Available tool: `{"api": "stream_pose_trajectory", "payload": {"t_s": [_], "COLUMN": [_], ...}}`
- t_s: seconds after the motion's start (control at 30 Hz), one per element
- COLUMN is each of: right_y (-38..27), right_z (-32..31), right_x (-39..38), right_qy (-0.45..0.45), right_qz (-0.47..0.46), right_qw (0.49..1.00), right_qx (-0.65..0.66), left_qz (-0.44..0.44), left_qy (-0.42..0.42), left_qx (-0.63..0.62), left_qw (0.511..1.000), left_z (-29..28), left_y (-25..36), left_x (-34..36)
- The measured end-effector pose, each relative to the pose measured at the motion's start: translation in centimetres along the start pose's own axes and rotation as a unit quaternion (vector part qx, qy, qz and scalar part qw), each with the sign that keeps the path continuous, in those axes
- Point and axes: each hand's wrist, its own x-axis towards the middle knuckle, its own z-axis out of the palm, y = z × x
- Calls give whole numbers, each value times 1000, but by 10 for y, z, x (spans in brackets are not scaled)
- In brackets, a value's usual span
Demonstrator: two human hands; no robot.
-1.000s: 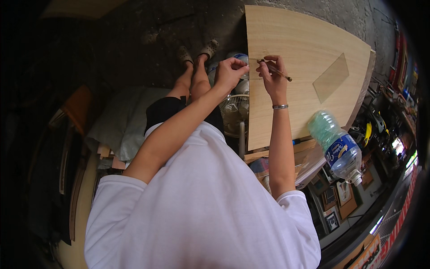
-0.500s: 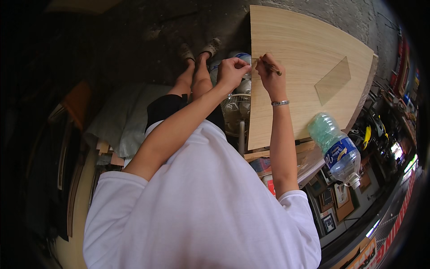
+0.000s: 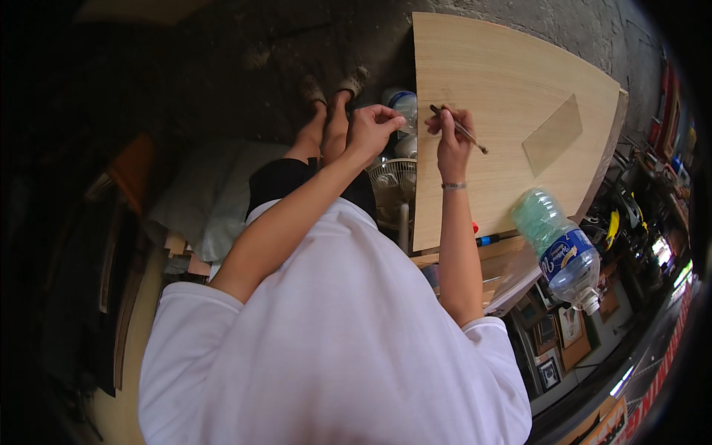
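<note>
My right hand (image 3: 452,142) is over the left part of a pale wood-grain board (image 3: 497,74), closed on a slim pen-shaped tool (image 3: 471,137). The tool has a dark end by the fingertips and slants back toward the lower right; its exact kind is unclear. Just left of the board's edge, my left hand (image 3: 367,133) pinches thumb and fingertips together. Whatever is between them is too small to make out. A thin see-through pane (image 3: 556,135), like glass, lies flat on the board's right side, apart from both hands.
At the board's near right lies a plastic bottle (image 3: 569,256) with a blue label. A fan's round guard (image 3: 393,178) and clear plastic containers (image 3: 402,102) stand below the board's left edge. Framed pictures (image 3: 547,371) and clutter fill the lower right.
My right hand has lifted and turned, swinging the tool out to a slant. My left hand has shifted slightly left, away from the board's edge. The pane has stayed put.
</note>
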Motion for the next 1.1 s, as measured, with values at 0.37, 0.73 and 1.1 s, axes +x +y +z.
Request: {"api": "stream_pose_trajectory", "payload": {"t_s": [0.37,0.73,1.1], "right_y": [14,-9,-19], "right_z": [4,-2,-11], "right_x": [13,9,20], "right_qy": [-1,71,-91], "right_qz": [-2,-8,-84], "right_qw": [999,994,957], "right_qx": [51,84,-263], "left_qz": [-22,-52,-27], "left_qy": [-67,-73,82], "left_qx": [-58,-75,70], "left_qw": [996,993,994], "left_z": [-16,-21,29], "left_y": [-14,-3,2], "left_x": [9,-1,-7]}}
